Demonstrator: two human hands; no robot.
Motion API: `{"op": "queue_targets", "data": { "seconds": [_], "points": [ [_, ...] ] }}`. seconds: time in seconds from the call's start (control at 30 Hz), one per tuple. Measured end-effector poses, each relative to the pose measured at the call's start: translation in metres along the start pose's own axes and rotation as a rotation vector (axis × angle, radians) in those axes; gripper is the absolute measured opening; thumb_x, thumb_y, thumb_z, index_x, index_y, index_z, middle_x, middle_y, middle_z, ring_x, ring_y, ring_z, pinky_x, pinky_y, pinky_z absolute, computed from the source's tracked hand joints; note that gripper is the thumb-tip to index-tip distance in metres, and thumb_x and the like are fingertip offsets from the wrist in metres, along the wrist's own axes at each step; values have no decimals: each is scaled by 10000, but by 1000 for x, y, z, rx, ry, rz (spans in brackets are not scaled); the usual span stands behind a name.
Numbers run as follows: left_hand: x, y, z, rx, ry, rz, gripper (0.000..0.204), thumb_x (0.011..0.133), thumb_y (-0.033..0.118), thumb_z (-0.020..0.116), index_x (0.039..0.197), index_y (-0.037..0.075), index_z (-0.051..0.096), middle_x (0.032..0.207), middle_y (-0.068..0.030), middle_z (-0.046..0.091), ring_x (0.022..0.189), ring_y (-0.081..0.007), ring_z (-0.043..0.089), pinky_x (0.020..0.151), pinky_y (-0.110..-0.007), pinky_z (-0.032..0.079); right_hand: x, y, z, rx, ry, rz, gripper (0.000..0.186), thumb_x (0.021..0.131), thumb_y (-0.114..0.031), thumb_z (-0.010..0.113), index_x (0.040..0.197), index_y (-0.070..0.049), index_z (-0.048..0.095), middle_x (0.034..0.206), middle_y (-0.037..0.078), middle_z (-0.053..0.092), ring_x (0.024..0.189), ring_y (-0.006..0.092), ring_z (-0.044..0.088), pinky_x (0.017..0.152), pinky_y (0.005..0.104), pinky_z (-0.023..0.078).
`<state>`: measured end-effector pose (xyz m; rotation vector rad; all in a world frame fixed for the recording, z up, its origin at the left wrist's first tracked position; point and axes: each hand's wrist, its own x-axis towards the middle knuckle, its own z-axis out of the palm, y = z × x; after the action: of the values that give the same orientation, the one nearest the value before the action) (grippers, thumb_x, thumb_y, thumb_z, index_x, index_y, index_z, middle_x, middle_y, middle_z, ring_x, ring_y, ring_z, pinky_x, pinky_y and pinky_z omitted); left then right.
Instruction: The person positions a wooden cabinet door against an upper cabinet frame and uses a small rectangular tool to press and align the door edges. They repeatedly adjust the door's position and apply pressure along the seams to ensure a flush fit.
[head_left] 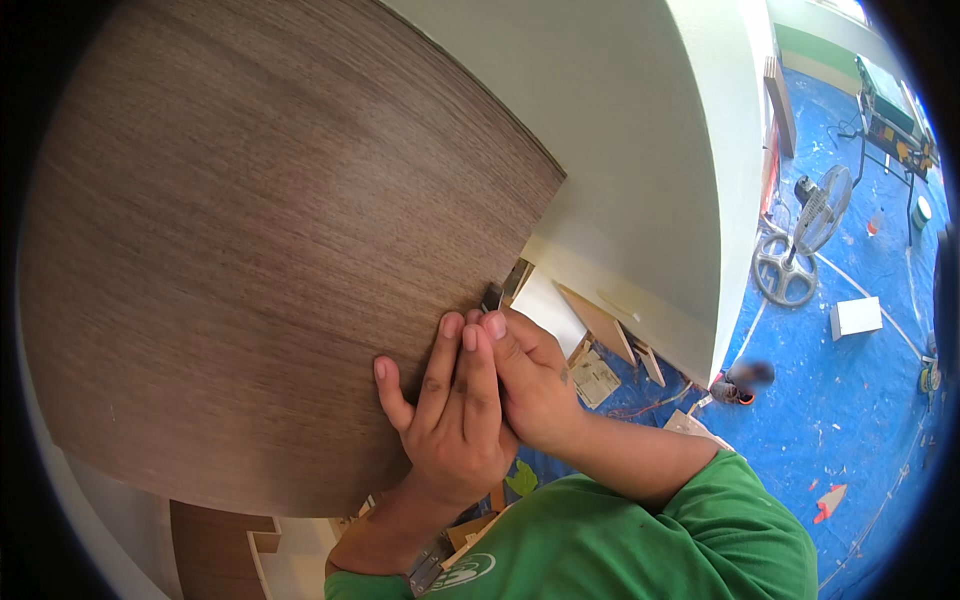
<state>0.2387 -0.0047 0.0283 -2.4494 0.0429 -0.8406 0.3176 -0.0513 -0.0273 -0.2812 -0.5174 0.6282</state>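
Note:
A large brown wood-grain panel fills the left and middle of the view. My left hand lies on the panel near its right edge, fingers stretched out, the fingertips close to my right hand. My right hand is closed at that edge, thumb and fingers pinched together. From its grip sticks out a small black-ended tool with a thin metal edge, touching or very near the panel's edge. Most of the tool is hidden by my fingers, so its exact kind does not show.
A pale wall runs beyond the panel's far edge. Board offcuts lie below the panel edge. On the blue floor sheet are a fan, a white box and a work stand.

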Motion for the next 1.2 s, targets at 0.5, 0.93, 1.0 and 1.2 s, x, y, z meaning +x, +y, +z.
{"op": "queue_targets", "data": {
  "seconds": [0.5,0.93,1.0,1.2],
  "points": [
    [4,2,-4,0,-48,29,522,911,88,507,1389,-117,460,1275,-196,644,1312,-321,545,1186,-582,66,3,-9,4,123,63,123,327,1071,-333,464,1022,-42,606,949,-21,585,881,66,509,797,241,450],
    [-1,-2,-5,-149,-15,21,525,901,24,479,1409,-101,441,1293,-230,622,1314,-347,537,1183,-597,70,-7,-7,14,236,68,84,297,1067,-322,476,1063,-46,586,956,-8,570,892,78,509,816,250,455],
    [-2,-2,-5,-148,-12,26,522,901,26,483,1405,-104,442,1293,-235,619,1309,-358,538,1182,-602,70,-8,-7,13,238,80,111,284,1066,-313,479,1059,-48,580,959,-11,566,890,75,504,809,248,452],
    [-5,-5,-8,-154,-28,72,520,906,29,488,1401,-118,430,1299,-236,615,1301,-372,543,1175,-623,75,-11,-4,13,201,83,73,259,1062,-297,494,1043,-49,568,949,-20,555,890,61,483,803,241,440]
  ]
}}
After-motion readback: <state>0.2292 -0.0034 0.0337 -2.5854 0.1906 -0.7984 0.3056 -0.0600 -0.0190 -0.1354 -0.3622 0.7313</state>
